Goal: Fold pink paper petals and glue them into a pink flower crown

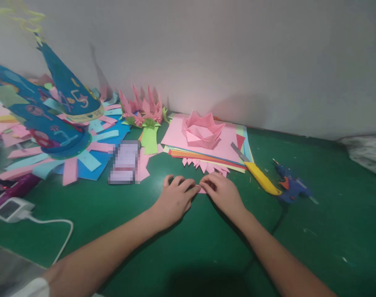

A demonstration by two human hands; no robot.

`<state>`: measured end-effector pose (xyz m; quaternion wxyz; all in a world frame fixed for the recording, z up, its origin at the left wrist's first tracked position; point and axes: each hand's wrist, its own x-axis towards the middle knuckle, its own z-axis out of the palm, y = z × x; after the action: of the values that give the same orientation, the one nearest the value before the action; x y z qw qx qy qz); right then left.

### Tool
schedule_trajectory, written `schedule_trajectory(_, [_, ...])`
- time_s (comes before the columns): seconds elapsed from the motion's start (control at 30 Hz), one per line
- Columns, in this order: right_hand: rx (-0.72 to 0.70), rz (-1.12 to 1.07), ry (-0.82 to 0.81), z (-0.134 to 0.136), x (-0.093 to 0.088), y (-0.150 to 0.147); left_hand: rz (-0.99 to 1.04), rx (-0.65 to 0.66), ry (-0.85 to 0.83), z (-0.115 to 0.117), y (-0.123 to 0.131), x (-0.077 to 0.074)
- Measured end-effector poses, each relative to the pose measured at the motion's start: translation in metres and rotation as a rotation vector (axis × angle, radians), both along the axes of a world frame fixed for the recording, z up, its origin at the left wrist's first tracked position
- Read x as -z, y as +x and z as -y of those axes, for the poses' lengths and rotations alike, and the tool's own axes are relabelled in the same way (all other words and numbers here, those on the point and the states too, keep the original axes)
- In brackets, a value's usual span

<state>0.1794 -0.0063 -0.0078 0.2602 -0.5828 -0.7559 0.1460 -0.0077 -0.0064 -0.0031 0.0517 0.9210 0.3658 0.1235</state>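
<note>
Between my hands a small piece of pink paper point(202, 190) lies at the green tabletop, mostly hidden by fingers. My left hand point(177, 198) rests palm down, its thumb and index finger at the paper's left edge. With thumb and fingertips together, my right hand point(221, 194) pinches the paper's right side. Just beyond them sits a row of folded pink paper points point(203, 166), in front of a stack of coloured paper point(172, 134). On that stack stands a pink folded-paper crown or flower point(203, 130).
A yellow-handled utility knife point(262, 178) leans off the stack, blade on the paper. A blue glue gun point(294, 187) lies to the right. Leftward are a phone point(124, 161), a decorated pink crown point(143, 109), blue cone hats point(67, 78) and a charger with a white cable point(14, 209).
</note>
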Motion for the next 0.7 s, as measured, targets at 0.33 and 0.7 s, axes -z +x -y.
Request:
schedule_trajectory(0.33, [-0.101,-0.129,0.113,0.0067,-0.0021,0.0008,0.034,-0.009,-0.012,0.0002,0.0031,-0.0006])
schedule_trajectory(0.7, [-0.271,-0.110,-0.103,0.0084,-0.0067,-0.0005,0.166,0.044,-0.095,-0.0045,-0.0039,-0.0021])
